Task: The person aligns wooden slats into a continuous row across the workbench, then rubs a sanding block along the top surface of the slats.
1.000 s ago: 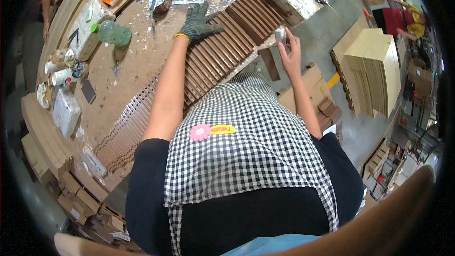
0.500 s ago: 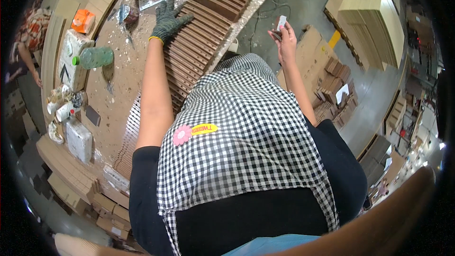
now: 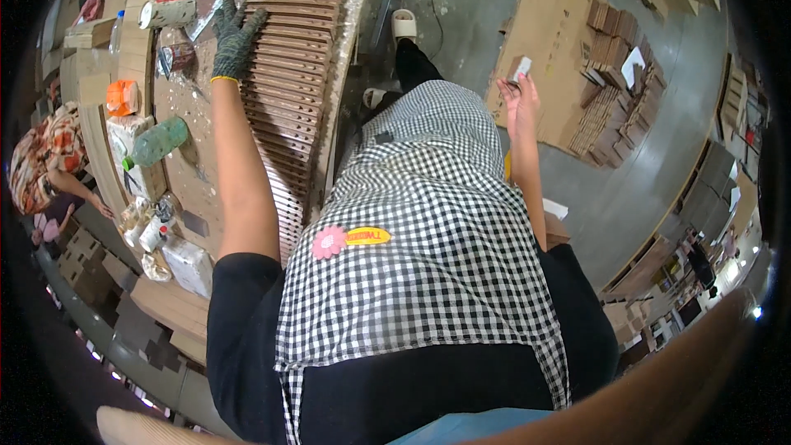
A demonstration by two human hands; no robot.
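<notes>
A long row of narrow brown slats, laid side by side, runs along the workbench. My left hand, in a dark grey knit glove with a yellow cuff, rests with fingers spread along the left edge of that row. Out over the floor to the right, my bare right hand pinches a small block between its fingertips. The block looks white on one side and brown below; its exact kind cannot be made out.
On the bench's left stand a paint-stained can, a green plastic bottle and an orange packet. Another person's arm shows at far left. Right of me, stacked brown pieces lie on cardboard.
The view has swung so that the bench sits further left and my feet show. My left hand has slid along the slats' edge; my right hand still holds the block, now beside the cardboard.
</notes>
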